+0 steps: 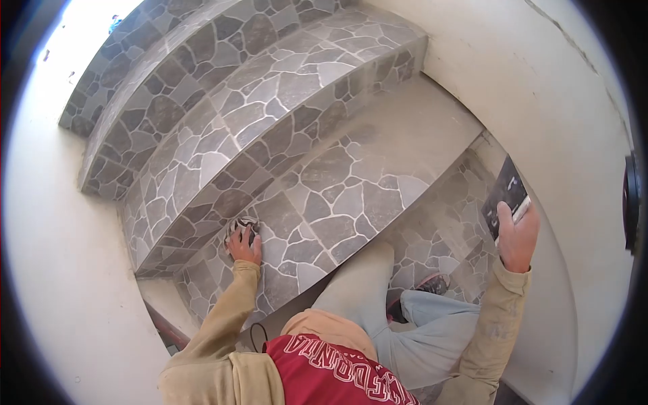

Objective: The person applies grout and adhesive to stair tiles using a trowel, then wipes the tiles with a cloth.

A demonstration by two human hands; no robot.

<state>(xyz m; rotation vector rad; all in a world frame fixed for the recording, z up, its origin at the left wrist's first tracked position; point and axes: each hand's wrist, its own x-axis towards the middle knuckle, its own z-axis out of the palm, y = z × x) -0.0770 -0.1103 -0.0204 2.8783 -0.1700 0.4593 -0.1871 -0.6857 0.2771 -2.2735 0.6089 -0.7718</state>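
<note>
My left hand [246, 248] presses on a crumpled black-and-white rag [244, 223], fingers curled over it. The rag lies on the stone-patterned tiled step [331, 216], close to the riser behind it. Off to the right, my right hand [518, 236] is closed around the pale handle of a flat trowel [505, 192]. Its dark rectangular blade has whitish smears and is held up near the wall, apart from the step. Part of the handle is hidden by my fingers.
Curved tiled stairs [196, 88] rise toward the upper left. Grey dust film covers the step's far right end [425, 121]. Pale walls [540, 88] close in on the right and left [61, 270]. My shoe [432, 283] rests on lower tiles.
</note>
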